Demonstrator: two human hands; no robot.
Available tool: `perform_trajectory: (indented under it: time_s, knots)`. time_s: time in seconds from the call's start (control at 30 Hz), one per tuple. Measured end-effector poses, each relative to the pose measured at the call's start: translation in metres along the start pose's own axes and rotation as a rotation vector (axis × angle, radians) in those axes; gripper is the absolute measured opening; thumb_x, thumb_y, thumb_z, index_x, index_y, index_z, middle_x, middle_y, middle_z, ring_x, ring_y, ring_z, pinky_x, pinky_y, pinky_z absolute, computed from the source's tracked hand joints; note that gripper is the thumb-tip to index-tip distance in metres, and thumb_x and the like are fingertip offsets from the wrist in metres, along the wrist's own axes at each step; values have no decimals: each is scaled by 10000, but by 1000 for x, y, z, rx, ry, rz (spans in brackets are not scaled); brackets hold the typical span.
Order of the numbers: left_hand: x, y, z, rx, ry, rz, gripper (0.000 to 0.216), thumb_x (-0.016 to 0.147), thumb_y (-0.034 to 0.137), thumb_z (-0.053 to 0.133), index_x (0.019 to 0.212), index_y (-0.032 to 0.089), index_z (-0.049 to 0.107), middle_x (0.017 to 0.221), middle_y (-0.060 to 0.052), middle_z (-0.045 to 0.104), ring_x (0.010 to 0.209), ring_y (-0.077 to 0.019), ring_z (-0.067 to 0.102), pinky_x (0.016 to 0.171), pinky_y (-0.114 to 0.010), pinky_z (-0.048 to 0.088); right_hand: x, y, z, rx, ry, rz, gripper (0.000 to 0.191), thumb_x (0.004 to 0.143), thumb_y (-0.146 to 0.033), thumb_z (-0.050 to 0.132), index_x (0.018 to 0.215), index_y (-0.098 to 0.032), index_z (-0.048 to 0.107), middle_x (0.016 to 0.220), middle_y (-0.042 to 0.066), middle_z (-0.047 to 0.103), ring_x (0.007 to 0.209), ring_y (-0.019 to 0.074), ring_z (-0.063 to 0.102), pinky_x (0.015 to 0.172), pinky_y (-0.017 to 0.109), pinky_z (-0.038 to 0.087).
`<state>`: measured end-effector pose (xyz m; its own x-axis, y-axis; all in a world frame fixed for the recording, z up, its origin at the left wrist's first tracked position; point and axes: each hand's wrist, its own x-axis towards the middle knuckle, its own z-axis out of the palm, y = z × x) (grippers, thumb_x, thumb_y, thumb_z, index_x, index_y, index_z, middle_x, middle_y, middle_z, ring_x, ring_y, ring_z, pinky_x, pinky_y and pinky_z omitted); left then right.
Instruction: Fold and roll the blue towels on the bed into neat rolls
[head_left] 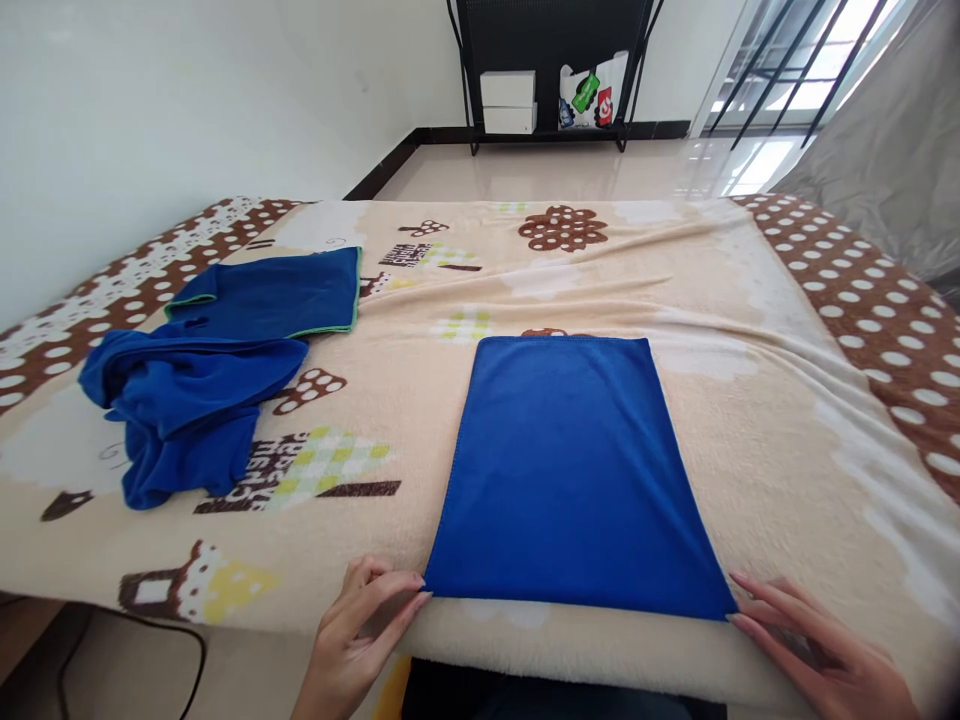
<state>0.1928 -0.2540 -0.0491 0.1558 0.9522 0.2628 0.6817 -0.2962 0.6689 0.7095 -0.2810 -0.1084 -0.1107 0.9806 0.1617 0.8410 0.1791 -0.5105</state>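
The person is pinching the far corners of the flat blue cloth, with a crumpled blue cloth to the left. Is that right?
Not the far corners: the head view shows the left hand and right hand pinching the near corners of the flat blue cloth. The crumpled blue cloth is to the left.

Smooth, matt fabric in the blue cloth (570, 480), lower centre; fuzzy, matt plush in the blanket (739, 440) across mid-frame; glossy finish on the floor (442, 175), upper centre.
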Motion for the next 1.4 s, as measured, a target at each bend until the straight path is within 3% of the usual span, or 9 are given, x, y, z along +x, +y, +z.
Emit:
perform_trajectory:
  time_s: [0.3, 0.6, 0.83, 0.93, 1.03, 1.13, 1.2, 1.3, 1.4]
  knots:
    - [-5, 6, -5, 51, -13, 35, 229, 839, 132, 704, 1025, 261, 670, 846, -8, 613, 825, -157, 575, 726, -243, 516, -16, 8, -4, 30, -83, 66, 428, 852, -461, 673, 1256, -319, 686, 1067, -28, 745, 1204, 259, 616, 1005, 304, 535]
    - [-4, 7, -5, 85, -59, 39, 195, 863, 142, 674, 1023, 253, 665, 833, -7, 612, 822, -155, 580, 718, -242, 522, -14, 3, -5, 13, -115, -14, 462, 857, -443, 676, 1299, -317, 636, 1049, -30, 746, 1198, 235, 625, 1020, 309, 526]
    - [5, 18, -13, 152, -148, 88, 188, 908, 128, 598, 1052, 241, 640, 892, -12, 677, 853, -165, 599, 767, -285, 505, 1, -2, -15, 22, -84, -35, 369, 865, -463, 663, 1190, -290, 687, 960, 13, 729, 888, 178, 729, 697, 182, 600]
    - [8, 36, -2, 281, 54, 139, 151, 877, 85, 625, 965, 206, 646, 862, -33, 672, 830, -175, 601, 763, -312, 481, 15, -24, -22, -69, 119, -17, 287, 900, -425, 628, 1144, -286, 683, 835, -1, 698, 772, 145, 708, 540, 164, 542]
    - [16, 69, 29, 311, 129, 269, 255, 853, 24, 601, 1049, 174, 665, 936, -72, 705, 950, -207, 635, 862, -348, 502, 37, -80, -13, -39, 214, -184, 255, 916, -274, 604, 1165, -267, 661, 954, 17, 712, 868, 154, 691, 709, 226, 565]
    - [32, 102, 71, 341, -91, 434, 456, 872, 28, 507, 1312, 112, 587, 1285, -124, 669, 1284, -248, 551, 1060, -385, 459, 61, -146, 16, -46, 114, -455, 409, 900, -144, 575, 1305, -197, 598, 1261, 63, 663, 1200, 210, 601, 980, 325, 509]
    - [43, 111, 92, 457, -177, 437, 519, 907, 74, 472, 1427, 75, 487, 1471, -128, 541, 1410, -250, 443, 1125, -387, 416, 73, -172, 38, -147, 79, -511, 497, 915, -135, 548, 1411, -118, 510, 1429, 105, 550, 1342, 237, 497, 1064, 365, 453]
    - [51, 97, 100, 616, -220, 332, 575, 976, 236, 473, 1527, 124, 352, 1570, -88, 416, 1449, -240, 394, 1148, -409, 392, 79, -167, 54, -312, 31, -439, 572, 972, -220, 504, 1517, -106, 373, 1551, 105, 398, 1432, 246, 388, 1144, 408, 369]
    - [45, 63, 80, 712, -214, 196, 620, 989, 345, 478, 1564, 222, 281, 1602, -44, 358, 1461, -249, 375, 1171, -453, 338, 71, -129, 46, -365, 16, -318, 583, 1008, -299, 443, 1561, -170, 306, 1577, 64, 360, 1458, 247, 347, 1181, 433, 312]
